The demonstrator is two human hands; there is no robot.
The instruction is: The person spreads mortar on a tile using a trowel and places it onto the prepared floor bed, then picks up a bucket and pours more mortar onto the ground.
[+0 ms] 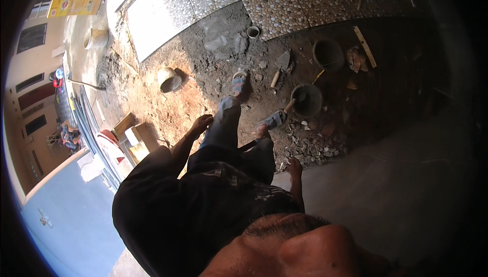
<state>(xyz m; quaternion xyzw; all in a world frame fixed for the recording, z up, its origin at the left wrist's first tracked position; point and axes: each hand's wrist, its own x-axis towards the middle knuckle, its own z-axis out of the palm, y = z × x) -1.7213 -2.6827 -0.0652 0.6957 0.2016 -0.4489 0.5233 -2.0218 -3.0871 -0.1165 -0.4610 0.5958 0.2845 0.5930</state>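
My left hand point(203, 123) hangs beside my left thigh, its fingers loosely apart and nothing visible in them. On the other side, my right hand point(294, 167) hangs low by my hip in shade, fingers slightly bent, with no object showing. My sandalled feet stand on rough ground, one leg ahead of the other. A dark bucket point(314, 108) is next to my right foot, with a tool's wooden handle point(290, 105) at its rim. Farther off lies a trowel point(283, 61) with a wooden handle. A second bucket point(328, 55) stands beyond it.
Pebble-patterned tiles point(277, 12) border grey mortar point(218, 28) ahead, with a small cup point(253, 32) at their edge. A wooden strip point(365, 46) lies right. A tilted pale bucket point(165, 77), cartons point(142, 137) and long pipes point(87, 119) are left. Rubble point(310, 147) lies near my right foot.
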